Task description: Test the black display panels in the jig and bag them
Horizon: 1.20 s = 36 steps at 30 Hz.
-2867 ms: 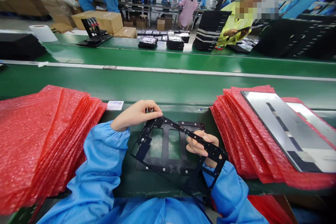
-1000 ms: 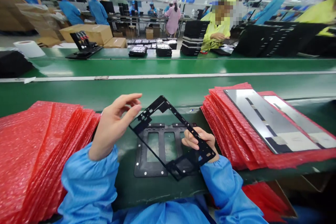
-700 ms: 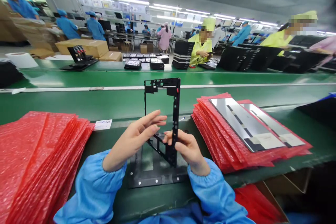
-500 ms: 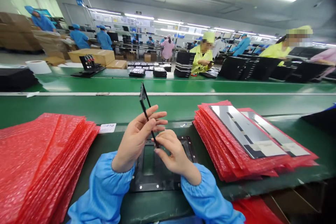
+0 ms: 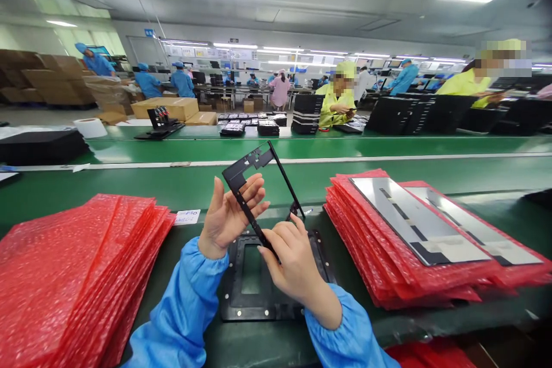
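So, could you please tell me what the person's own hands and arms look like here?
The left hand and right hand are both bare, with no glove or ring showing. The left sleeve and right sleeve are bright blue, loose and creased, gathered snugly at the wrist. No markings can be made out on either sleeve.

White label (image 5: 187, 217), left of the left fingers (image 5: 257, 183): blue marks, unreadable | blue sign (image 5: 149, 32), far beyond the fingers: too small to read
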{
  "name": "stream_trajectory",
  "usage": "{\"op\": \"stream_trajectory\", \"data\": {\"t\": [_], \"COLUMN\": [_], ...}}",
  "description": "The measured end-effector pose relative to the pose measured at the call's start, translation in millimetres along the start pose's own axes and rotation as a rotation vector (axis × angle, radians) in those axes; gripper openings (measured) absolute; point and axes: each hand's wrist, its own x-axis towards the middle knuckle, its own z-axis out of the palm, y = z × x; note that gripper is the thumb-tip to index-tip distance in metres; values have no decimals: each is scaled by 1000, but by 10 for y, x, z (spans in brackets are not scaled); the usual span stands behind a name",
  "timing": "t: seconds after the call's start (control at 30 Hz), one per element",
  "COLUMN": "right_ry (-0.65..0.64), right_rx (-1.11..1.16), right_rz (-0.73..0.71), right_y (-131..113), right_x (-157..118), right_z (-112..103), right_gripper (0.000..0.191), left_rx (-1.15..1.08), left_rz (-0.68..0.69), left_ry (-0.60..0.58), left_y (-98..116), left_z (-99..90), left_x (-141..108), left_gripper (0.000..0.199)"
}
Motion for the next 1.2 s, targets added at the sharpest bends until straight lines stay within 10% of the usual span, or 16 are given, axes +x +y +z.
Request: {"op": "stream_trajectory", "data": {"t": [0.5,0.83,1.2], "right_ry": [-39,145,124], "right_rx": [29,1166,1493], "right_rz": [29,497,697], "right_y": [188,471,657], "right_x": [9,-44,-173], "right_z": [36,-112,-58], "right_gripper": [25,44,51], "left_rx": [211,1455,1728], "left_rz": [95,411,353], "left_ry": [13,-225,-537], "left_y": [205,-228,-416], "left_z": [-66,275,236], "left_x": [-152,-187,-170], "left_gripper": [61,58,47]}}
